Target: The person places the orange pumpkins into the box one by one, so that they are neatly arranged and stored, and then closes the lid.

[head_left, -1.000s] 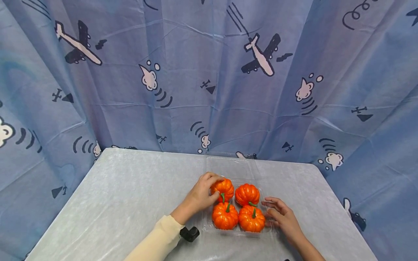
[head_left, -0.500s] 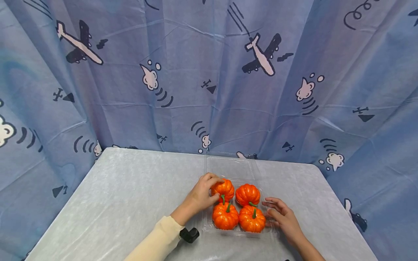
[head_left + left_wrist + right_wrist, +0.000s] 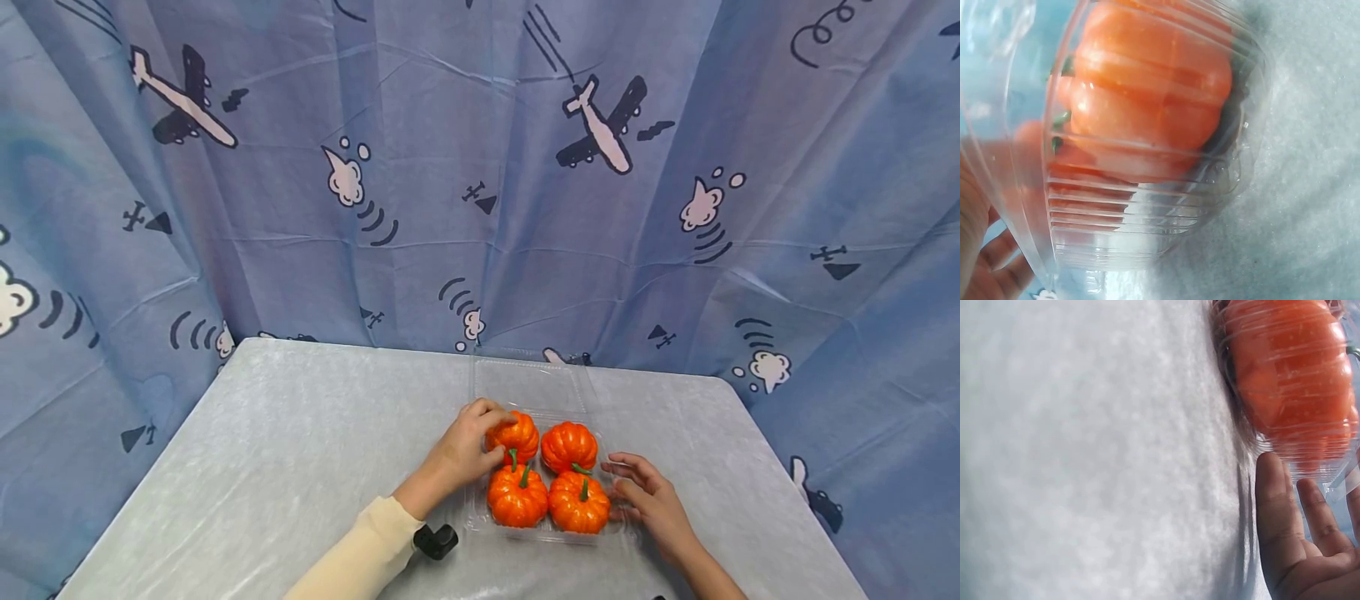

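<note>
A clear plastic clamshell container (image 3: 551, 538) holds several small orange toy pumpkins with green stems, set in two rows. My left hand (image 3: 459, 446) holds the back-left pumpkin (image 3: 519, 437), fingers over its top and thumb at its front. In the left wrist view, ridged plastic wall lies before a front pumpkin (image 3: 1147, 94), and only part of the left hand (image 3: 985, 250) shows. My right hand (image 3: 654, 504) is at the container's right side, fingers loosely spread. In the right wrist view its fingertips (image 3: 1270, 472) are at the ridged wall, beside a pumpkin (image 3: 1291, 369).
The container's lid (image 3: 525, 385) lies folded back behind the pumpkins. Beneath it all is a table with a whitish-grey cover (image 3: 337, 425). A blue curtain (image 3: 420, 208) printed with airplanes hangs along the table's far edge.
</note>
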Demonstrator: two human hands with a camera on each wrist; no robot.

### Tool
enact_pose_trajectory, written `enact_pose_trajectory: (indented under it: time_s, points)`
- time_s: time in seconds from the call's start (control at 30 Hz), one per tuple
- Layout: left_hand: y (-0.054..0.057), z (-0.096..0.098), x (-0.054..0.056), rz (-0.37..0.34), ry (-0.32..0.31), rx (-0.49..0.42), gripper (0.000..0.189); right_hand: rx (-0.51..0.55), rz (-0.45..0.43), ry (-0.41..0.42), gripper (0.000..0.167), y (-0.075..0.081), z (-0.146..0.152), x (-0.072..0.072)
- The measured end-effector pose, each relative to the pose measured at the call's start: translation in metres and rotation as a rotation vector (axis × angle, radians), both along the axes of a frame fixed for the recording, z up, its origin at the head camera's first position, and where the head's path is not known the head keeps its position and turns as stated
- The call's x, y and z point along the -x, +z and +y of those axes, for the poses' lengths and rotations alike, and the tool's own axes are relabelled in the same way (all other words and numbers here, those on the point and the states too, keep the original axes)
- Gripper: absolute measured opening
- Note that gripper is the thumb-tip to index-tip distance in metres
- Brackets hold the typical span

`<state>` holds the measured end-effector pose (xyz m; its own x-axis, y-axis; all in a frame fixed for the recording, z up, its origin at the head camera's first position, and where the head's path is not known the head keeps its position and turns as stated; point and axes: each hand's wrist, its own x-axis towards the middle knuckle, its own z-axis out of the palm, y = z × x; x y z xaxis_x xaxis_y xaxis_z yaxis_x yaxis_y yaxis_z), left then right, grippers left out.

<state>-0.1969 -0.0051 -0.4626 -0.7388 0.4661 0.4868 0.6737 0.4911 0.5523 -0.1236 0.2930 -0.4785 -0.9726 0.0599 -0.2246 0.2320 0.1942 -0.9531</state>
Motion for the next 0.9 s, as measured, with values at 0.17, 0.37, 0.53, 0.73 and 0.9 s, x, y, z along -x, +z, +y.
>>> enact_pose_trajectory:
  time_s: [0.17, 0.37, 0.53, 0.73, 0.9]
  points:
    - [0.0013, 0.0004, -0.0007, 0.010, 0.009, 0.031, 0.037, -0.003, -0.002, 0.000, 0.044, 0.0004, -0.0005, -0.0001]
    - [0.0017, 0.0019, -0.0015, -0.001, 0.015, 0.037, 0.036, -0.012, -0.001, 0.011, 0.044, -0.0001, 0.0002, -0.0003]
    - [0.0001, 0.0031, -0.0020, 0.000, 0.036, 0.037, 0.036, -0.011, 0.000, 0.005, 0.044, 0.0010, 0.0000, -0.0005]
    - [0.0004, 0.0029, -0.0030, -0.019, 0.055, 0.045, 0.038, -0.008, -0.001, 0.001, 0.043, 0.0011, -0.0007, -0.0003]
    - [0.0011, 0.0029, -0.0045, -0.027, 0.073, 0.064, 0.037, -0.012, 0.002, 0.003, 0.043, 0.0002, 0.0001, 0.0002]
